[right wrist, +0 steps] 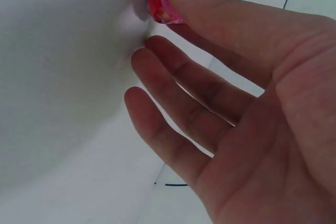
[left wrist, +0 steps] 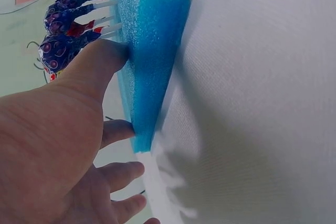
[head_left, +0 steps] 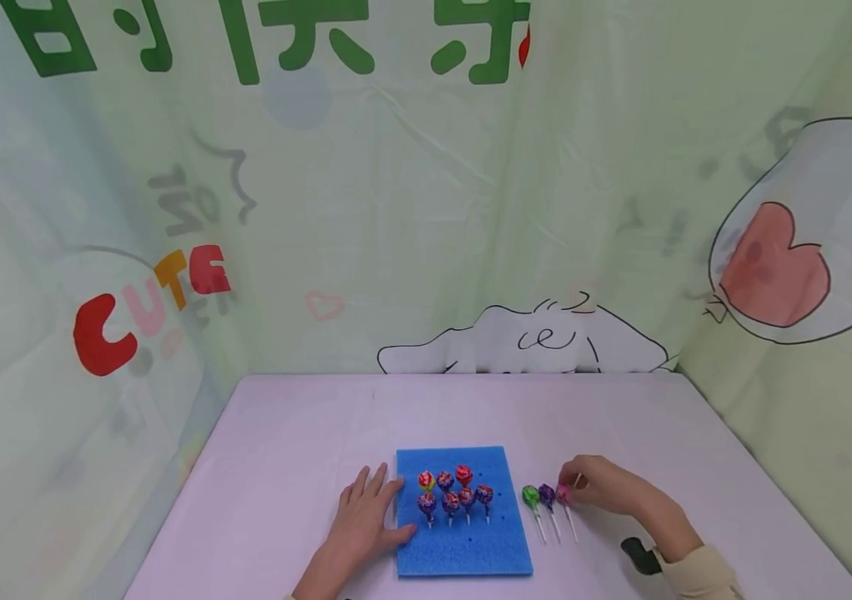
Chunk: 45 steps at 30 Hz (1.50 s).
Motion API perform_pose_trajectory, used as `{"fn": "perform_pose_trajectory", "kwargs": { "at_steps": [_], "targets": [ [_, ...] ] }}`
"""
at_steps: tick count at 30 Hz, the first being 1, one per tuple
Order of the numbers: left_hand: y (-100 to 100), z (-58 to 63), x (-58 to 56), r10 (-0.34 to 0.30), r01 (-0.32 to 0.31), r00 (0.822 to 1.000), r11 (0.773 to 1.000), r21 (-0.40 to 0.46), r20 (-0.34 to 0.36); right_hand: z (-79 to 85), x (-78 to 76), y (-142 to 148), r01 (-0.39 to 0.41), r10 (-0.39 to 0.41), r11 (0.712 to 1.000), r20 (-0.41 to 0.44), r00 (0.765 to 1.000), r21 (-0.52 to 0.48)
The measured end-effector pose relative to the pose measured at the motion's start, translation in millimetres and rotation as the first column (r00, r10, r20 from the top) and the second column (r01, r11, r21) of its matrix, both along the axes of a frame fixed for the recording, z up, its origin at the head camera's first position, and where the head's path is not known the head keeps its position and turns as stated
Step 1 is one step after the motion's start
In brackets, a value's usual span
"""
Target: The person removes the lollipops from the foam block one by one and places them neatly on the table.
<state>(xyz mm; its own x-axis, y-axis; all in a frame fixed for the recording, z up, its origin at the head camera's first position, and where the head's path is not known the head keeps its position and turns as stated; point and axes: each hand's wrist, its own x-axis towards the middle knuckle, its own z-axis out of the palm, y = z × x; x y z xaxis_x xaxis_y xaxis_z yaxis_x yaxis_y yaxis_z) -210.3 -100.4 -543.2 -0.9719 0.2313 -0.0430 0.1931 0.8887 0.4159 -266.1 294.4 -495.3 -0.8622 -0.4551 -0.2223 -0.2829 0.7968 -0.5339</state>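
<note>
Several wrapped lollipops point(head_left: 427, 503) stand upright on their sticks in a blue foam board point(head_left: 463, 557), in two rows. My left hand point(head_left: 363, 517) lies at the board's left edge with fingers spread. Its thumb rests on the top face, as the left wrist view also shows beside the foam's edge point(left wrist: 152, 51). Right of the board, a green lollipop point(head_left: 531, 496), a purple lollipop point(head_left: 547, 493) and a pink lollipop point(head_left: 563, 493) lie side by side, sticks toward me. My right hand point(head_left: 606, 485) pinches the pink one's head point(right wrist: 161, 10) between thumb and index finger; its other fingers are loosely extended.
The pale tabletop point(head_left: 306, 417) carries the board and the loose lollipops. Small holes point(head_left: 470, 540) dot the foam. A printed curtain point(head_left: 396, 208) hangs behind and at both sides of the table. A dark strap point(head_left: 640, 557) shows at my right wrist.
</note>
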Motion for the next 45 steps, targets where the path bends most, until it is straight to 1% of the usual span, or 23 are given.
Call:
{"fn": "perform_pose_trajectory", "kwargs": {
  "at_steps": [8,16,21,24,28,33,37,39,42,45],
  "targets": [
    [0,0.1,0.1,0.001,-0.001,1.000,1.000,-0.009,-0.009,-2.3,4.6,2,0.005,-0.005,1.000,-0.022,1.000,-0.022],
    [1,3.4,1.6,-0.011,0.011,1.000,1.000,-0.003,-0.015,0.9,6.5,-6,0.099,-0.099,0.995,-0.008,0.995,0.009],
    [1,3.4,2.0,-0.014,0.014,1.000,1.000,-0.003,-0.017,6.0,10.0,-16,0.129,-0.128,0.991,-0.042,0.991,0.026],
    [1,3.5,1.9,-0.012,0.012,1.000,1.000,0.001,-0.015,8.7,14.8,-24,0.118,-0.117,0.993,-0.082,0.990,0.016],
    [1,2.8,1.5,-0.009,0.009,1.000,1.000,0.002,-0.012,10.1,23.6,-40,0.097,-0.098,0.995,-0.159,0.982,-0.015],
    [1,1.3,0.9,-0.005,0.005,1.000,1.000,0.005,-0.013,6.3,34.4,-64,0.050,-0.061,0.998,-0.282,0.957,-0.049],
    [1,-0.4,0.3,-0.002,0.002,1.000,1.000,0.007,-0.013,-1.4,42.9,-79,0.003,-0.025,0.998,-0.385,0.923,-0.060],
    [1,-1.5,-0.1,0.001,-0.001,1.000,1.000,0.007,-0.009,-5.9,46.2,-84,-0.005,-0.017,0.999,-0.431,0.902,-0.050],
    [1,-2.8,-0.7,0.004,-0.004,1.000,1.000,0.007,-0.006,-11.7,49.4,-91,-0.015,0.001,1.000,-0.478,0.878,-0.024],
    [1,-3.7,-0.8,0.004,-0.004,1.000,1.000,0.008,-0.004,-14.7,51.2,-95,-0.033,0.023,0.999,-0.502,0.865,-0.011]
  ]
}}
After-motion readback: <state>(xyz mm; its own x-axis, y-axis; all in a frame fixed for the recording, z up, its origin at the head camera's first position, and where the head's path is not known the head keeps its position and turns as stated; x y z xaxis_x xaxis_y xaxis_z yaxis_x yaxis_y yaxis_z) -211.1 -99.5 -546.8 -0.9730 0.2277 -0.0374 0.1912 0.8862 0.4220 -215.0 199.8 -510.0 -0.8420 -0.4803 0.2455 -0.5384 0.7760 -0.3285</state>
